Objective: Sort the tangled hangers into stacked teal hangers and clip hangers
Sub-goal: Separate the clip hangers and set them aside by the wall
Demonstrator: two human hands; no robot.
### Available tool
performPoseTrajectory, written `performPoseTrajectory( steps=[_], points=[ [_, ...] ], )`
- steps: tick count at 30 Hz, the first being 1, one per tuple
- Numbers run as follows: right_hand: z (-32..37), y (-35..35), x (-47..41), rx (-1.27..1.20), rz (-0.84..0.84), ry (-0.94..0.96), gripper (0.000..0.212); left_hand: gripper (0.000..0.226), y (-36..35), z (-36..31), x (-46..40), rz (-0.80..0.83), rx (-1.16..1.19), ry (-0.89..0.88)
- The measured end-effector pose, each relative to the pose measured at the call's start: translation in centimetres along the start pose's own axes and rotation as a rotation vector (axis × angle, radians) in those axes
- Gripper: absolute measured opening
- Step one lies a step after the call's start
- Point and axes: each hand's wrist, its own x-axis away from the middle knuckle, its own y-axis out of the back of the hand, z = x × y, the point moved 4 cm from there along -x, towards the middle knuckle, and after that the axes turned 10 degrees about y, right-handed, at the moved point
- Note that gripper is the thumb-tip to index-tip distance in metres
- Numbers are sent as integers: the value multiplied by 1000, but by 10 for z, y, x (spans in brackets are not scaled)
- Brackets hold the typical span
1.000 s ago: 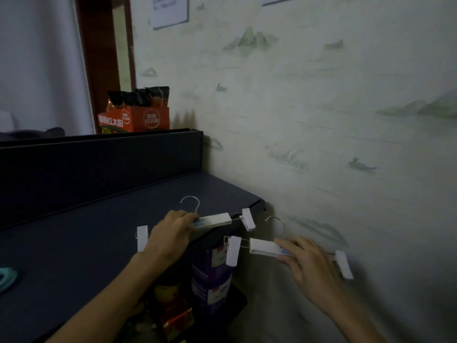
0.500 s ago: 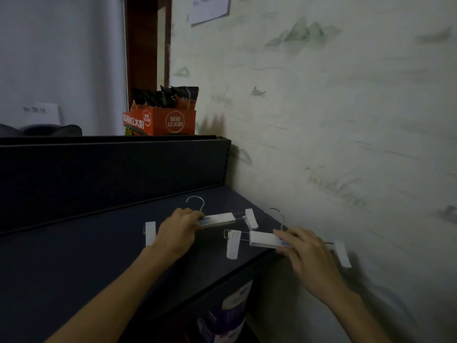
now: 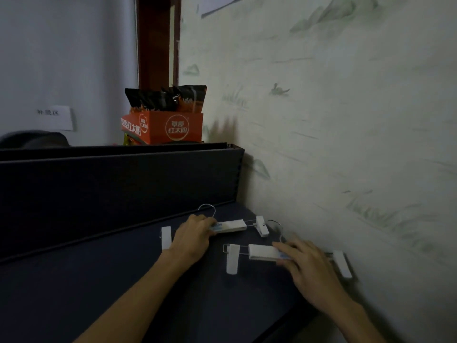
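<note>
White hangers: two, both on shelf [image 3: 103, 288] | far hanger [image 3: 230, 226]: your left hand [image 3: 191, 240] grips its bar | near hanger [image 3: 262, 252]: your right hand [image 3: 309, 266] pinches its bar | axes: parallel, left-right; near one lies toward you, rightward.

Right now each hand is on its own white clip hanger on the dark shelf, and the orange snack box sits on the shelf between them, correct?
Not quite. The head view shows the orange snack box up behind the dark shelf's back panel, not between the hangers. The rest holds: left hand on one clip hanger, right hand on the other.
</note>
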Motion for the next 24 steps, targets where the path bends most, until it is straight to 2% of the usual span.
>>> performPoseTrajectory(
  steps=[5, 13, 19, 24],
  points=[
    [-17, -11, -25, -35, 39, 58, 40, 35, -12, -6, -29, -39, 10, 27],
    [-25, -15, -58, -126, 58, 153, 43, 40, -26, -14, -47, 5, -21, 3],
    [-23, -19, -71, -158, 62, 217, 43, 43, -5, -6, -41, -94, -105, 31],
    [-8, -20, -89, -174, 77, 330, 40, 42, 18, 19, -21, -184, -125, 133]
  ],
)
